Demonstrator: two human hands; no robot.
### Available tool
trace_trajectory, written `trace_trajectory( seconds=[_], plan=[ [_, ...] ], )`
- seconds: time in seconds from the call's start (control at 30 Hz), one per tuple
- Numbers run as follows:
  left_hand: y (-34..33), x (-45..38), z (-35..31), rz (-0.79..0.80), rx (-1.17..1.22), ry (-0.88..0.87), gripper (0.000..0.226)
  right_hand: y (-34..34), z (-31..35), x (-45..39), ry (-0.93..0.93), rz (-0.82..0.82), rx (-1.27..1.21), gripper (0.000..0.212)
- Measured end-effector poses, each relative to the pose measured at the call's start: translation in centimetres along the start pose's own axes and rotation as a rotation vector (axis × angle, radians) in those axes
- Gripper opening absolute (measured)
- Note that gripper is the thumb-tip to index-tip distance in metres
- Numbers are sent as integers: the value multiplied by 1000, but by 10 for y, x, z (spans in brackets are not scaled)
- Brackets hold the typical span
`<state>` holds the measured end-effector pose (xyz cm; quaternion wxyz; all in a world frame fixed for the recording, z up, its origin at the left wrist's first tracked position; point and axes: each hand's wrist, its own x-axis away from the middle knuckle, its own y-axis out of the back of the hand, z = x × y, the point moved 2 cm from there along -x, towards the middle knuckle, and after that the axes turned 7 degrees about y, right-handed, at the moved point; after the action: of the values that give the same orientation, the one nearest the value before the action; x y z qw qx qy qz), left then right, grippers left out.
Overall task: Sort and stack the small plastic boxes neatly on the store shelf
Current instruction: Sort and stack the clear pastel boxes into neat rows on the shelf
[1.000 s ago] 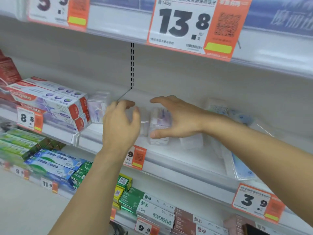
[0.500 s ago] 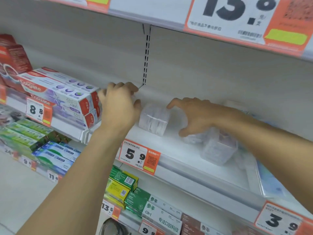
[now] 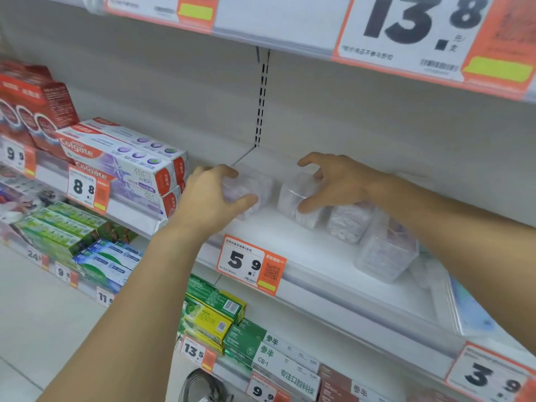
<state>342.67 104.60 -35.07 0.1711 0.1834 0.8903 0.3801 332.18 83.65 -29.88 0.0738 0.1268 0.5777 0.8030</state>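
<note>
Several small clear plastic boxes with pale purple-white contents sit on the white shelf (image 3: 313, 248). My left hand (image 3: 208, 198) grips one clear box (image 3: 255, 188) at the left end, next to the toothpaste cartons. My right hand (image 3: 339, 181) grips a second clear box (image 3: 293, 192) just to the right, fingers over its top and thumb on its front. A narrow gap separates the two boxes. More clear boxes (image 3: 352, 221) stand behind my right wrist, and a larger one (image 3: 385, 256) stands nearer the shelf front.
Colgate toothpaste cartons (image 3: 127, 161) are stacked left of the boxes. A 5.9 price tag (image 3: 249, 264) hangs on the shelf edge. A flat clear pack (image 3: 467, 309) lies at the far right. The upper shelf with a 13.8 tag (image 3: 420, 33) overhangs closely.
My left hand has closed on the left box and my right hand has taken hold of the box beside it. Both boxes now stand side by side near the toothpaste.
</note>
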Motion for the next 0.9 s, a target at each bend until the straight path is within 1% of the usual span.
trace_trajectory(
  seconds=[0.07, 0.1, 0.13, 0.17, 0.2, 0.23, 0.3, 0.37, 0.47, 0.6, 0.67, 0.73, 0.83, 0.87, 0.9],
  plan=[
    [3, 4, 2, 66, -48, 12, 74, 7, 0, 1, -42, -92, -147, 83],
    [3, 8, 2, 98, -75, 12, 80, 9, 0, 0, -81, -134, -212, 73],
    [2, 12, 3, 114, -92, 7, 83, 11, 0, -2, -119, -153, -277, 59],
    [1, 15, 3, 114, -95, 1, 83, 13, 2, -3, -149, -143, -353, 43],
    [1, 18, 4, 104, -81, -8, 82, 13, 5, -3, -173, -120, -435, 35],
    [1, 20, 4, 95, -59, -17, 79, 13, 7, -3, -194, -94, -514, 34],
    [2, 24, 5, 89, -18, -30, 70, 13, 11, -2, -222, -72, -587, 38],
    [4, 25, 5, 83, 11, -29, 59, 13, 14, -1, -234, -62, -587, 42],
    [5, 25, 3, 51, 41, -42, 49, 15, 18, 2, -261, -21, -551, 45],
    [5, 24, 2, 5, 69, -76, 41, 11, 25, 2, -298, 65, -357, 43],
    [6, 24, 2, 13, 60, -76, 39, 5, 32, 0, -319, 117, -255, 46],
    [8, 24, 3, 40, 60, -67, 39, 1, 39, 0, -329, 156, -180, 57],
    [13, 25, 5, 112, 56, -104, 45, 1, 42, 0, -323, 238, -57, 84],
    [15, 26, 5, 146, 46, -128, 48, 1, 43, 2, -318, 266, -16, 87],
    [16, 27, 4, 177, 41, -148, 49, 0, 42, 3, -293, 300, 25, 86]
  ],
)
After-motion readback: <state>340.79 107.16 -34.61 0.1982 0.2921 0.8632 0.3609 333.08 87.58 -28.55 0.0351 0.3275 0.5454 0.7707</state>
